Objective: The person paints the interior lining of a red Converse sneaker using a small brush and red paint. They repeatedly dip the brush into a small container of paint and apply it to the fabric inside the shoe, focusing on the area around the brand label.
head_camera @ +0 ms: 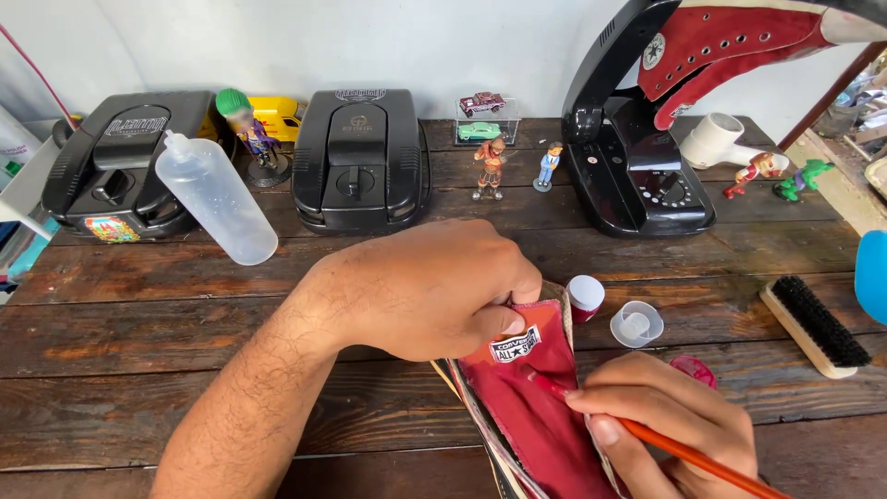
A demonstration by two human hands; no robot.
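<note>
At the near edge of the dark wooden table (pixel 139 314), the left hand (pixel 434 291) is curled closed over the top of a red canvas shoe (pixel 540 416), thumb pressed on the red tongue just beside its sewn label (pixel 516 345), holding the tongue flat and spread. The right hand (pixel 665 416) is closed in a writing grip around a thin orange-handled brush (pixel 684 450); the brush tip, loaded red, touches the tongue just right of the label. The shoe lies between the two hands, its lower part cut off by the bottom of the view.

Just beyond the right hand stand a small white-capped pot of red colour (pixel 585 298), a clear plastic cap (pixel 636 324) and a round pink-red lid (pixel 695 370), part hidden by the knuckles. Farther right lies a wooden shoe brush with black bristles (pixel 813 325), and a blue object (pixel 871 275) enters at the right edge.

Toward the back, left of centre, a clear squeeze bottle (pixel 214 199) lies tilted. Two closed black machines (pixel 360 157) (pixel 115 162) sit along the wall; a third, open black machine (pixel 633 157) at the right carries another red high-top shoe (pixel 739 42) above it, with a white hair dryer (pixel 716 139) beside it. Small figurines (pixel 491 166) and two toy cars in a clear case (pixel 480 118) stand between the machines.
</note>
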